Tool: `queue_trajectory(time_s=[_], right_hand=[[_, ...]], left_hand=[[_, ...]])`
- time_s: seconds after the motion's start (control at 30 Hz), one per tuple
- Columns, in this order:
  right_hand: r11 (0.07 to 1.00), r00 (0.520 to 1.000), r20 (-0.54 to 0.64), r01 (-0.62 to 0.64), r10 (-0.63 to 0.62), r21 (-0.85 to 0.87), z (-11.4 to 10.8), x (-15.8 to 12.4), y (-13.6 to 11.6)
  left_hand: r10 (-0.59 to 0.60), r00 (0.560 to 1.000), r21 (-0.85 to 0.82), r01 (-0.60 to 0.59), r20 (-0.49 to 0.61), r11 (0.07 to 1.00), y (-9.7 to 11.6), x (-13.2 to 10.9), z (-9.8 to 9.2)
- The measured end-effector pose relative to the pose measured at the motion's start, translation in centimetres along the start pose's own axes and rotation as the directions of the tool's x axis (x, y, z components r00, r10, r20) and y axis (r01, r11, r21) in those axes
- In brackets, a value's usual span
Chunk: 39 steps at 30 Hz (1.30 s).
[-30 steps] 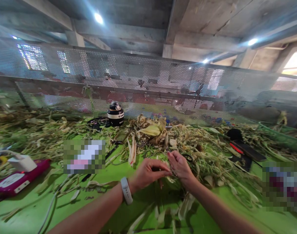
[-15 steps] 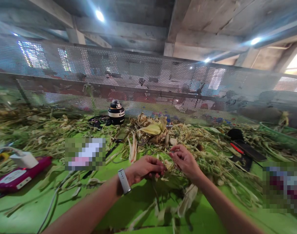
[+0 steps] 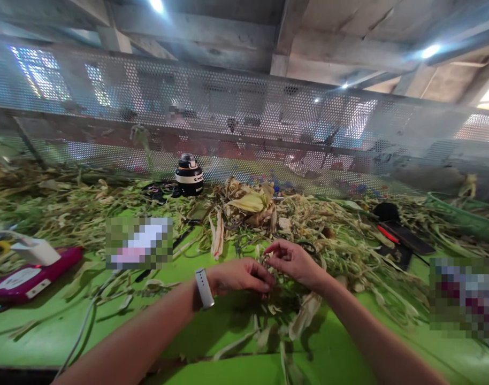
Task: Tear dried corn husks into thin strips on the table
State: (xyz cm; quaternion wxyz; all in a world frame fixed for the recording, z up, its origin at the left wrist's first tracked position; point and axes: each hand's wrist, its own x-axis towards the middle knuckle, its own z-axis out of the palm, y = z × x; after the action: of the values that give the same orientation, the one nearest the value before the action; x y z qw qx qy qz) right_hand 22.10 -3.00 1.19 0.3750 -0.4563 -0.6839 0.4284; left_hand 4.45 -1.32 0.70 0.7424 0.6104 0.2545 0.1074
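Note:
My left hand (image 3: 242, 277), with a pale watch band (image 3: 204, 289) on its wrist, is closed, thumb and fingertips together over the green table (image 3: 228, 342). Whatever its fingers pinch is too small to name. Just right of it and a little farther off is my right hand (image 3: 295, 263), its fingers bent inward and closed near some thin, dry plant strips. I cannot make out what its fingertips hold. A pale dry husk (image 3: 305, 315) lies below my right wrist. Beyond both hands a yellowish husk leaf (image 3: 250, 202) rests on a heap of dried strips (image 3: 296, 214).
A black bottle with a white band (image 3: 189, 179) stands at the back before a perforated metal screen (image 3: 228, 117). On the left are a magenta power bank (image 3: 23, 283) and a white charger plug (image 3: 35, 251) with a cable. A green basket (image 3: 465, 219) is far right.
My right hand has moved left, closer to my left hand, which has shifted only slightly. The whole view has tilted a little downward.

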Motion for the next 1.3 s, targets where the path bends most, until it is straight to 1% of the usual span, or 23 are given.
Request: queue_trajectory(time_s=[0.07, 0.23, 0.33, 0.47, 0.53, 0.67, 0.73, 0.83, 0.97, 1.1, 1.2, 1.3], right_hand=[[1.0, 1.0, 0.006, -0.007, 0.007, -0.002, 0.1, 0.1, 0.4], [0.999, 1.0, 0.01, 0.01, -0.01, -0.038, 0.3, 0.2, 0.8], [0.998, 0.999, 0.035, -0.004, 0.006, -0.07, 0.1, 0.3, 0.6], [0.985, 0.997, 0.073, -0.019, 0.033, -0.174, -0.6, 0.1, -0.1], [0.98, 0.991, 0.132, -0.002, 0.029, -0.2, -1.1, -0.2, -0.6], [0.996, 0.943, 0.333, 0.023, 0.009, -0.092, -2.3, -0.8, -1.4], [0.999, 0.921, 0.388, -0.006, 0.021, -0.041, -2.5, -0.9, -1.4], [0.998, 0.915, 0.4, -0.043, 0.057, -0.044, -2.3, -0.9, -1.1], [0.997, 0.923, 0.382, -0.013, 0.043, -0.082, -1.6, -0.8, -0.5], [0.992, 0.918, 0.397, 0.06, -0.01, -0.112, -1.4, -0.7, -0.1], [0.986, 0.91, 0.415, 0.075, -0.008, -0.146, -1.6, -0.7, -0.2], [0.983, 0.915, 0.402, 0.056, 0.018, -0.173, -1.6, -0.6, -0.2]], left_hand=[[-0.027, 0.999, -0.032, 0.026, -0.018, 0.999, 0.0, 0.1, 0.0], [-0.047, 0.993, -0.082, 0.038, -0.106, 0.996, -0.2, 0.3, 0.1], [-0.086, 0.99, -0.157, 0.067, -0.115, 0.985, -0.3, 0.4, -0.1], [-0.1, 0.991, -0.212, 0.079, -0.091, 0.974, -0.5, 0.5, -0.6], [-0.1, 0.993, -0.223, 0.082, -0.069, 0.971, -0.6, 0.4, -0.8], [-0.084, 0.996, -0.206, 0.073, -0.042, 0.976, -0.6, 0.3, -1.2], [-0.061, 0.998, -0.21, 0.052, -0.035, 0.976, -0.6, 0.3, -1.4], [-0.026, 0.999, -0.213, 0.021, -0.018, 0.977, -0.6, 0.3, -1.6], [0.001, 1.0, -0.198, -0.003, -0.012, 0.98, -0.7, 0.4, -1.9], [0.012, 1.0, -0.12, -0.014, -0.018, 0.993, -0.6, 0.2, -2.2], [0.048, 0.998, 0.016, -0.047, -0.035, 0.999, -0.2, 0.1, -2.5], [0.114, 0.992, 0.19, -0.102, -0.052, 0.977, 0.3, -0.2, -2.5]])
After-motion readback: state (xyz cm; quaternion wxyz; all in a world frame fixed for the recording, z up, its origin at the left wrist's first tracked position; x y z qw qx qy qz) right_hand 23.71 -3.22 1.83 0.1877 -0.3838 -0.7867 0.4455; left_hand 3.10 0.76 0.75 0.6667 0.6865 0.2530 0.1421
